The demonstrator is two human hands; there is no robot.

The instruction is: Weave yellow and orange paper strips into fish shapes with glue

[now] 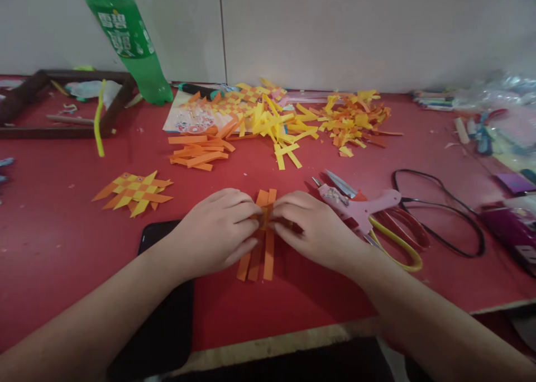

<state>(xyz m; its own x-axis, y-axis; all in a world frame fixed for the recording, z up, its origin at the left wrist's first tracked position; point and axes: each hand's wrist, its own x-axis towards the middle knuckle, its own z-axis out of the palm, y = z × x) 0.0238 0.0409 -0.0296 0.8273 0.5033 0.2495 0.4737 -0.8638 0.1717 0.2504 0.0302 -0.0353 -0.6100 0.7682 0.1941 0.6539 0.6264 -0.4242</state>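
Observation:
Between my hands lies a small weave of orange paper strips [268,253], several of them running away from me on the red table. My left hand [224,228] has its fingers closed on the left side of the weave. From the right, my right hand [312,228] pinches the weave's other edge with curled fingers. The fingers cover most of the crossing, so the weave's middle is hidden. A finished-looking woven fish [136,191] in orange and yellow paper rests to the left of my left hand. Beside my right hand are scissors [400,245] and a pink glue gun [355,206].
Loose orange strips [199,150], yellow strips [272,119] and a mixed heap of scraps [355,117] lie at the back. A green bottle [142,63] stands near a brown frame [25,100]. A black phone [163,315] sits under my left forearm; a black cord loop [444,214] lies right.

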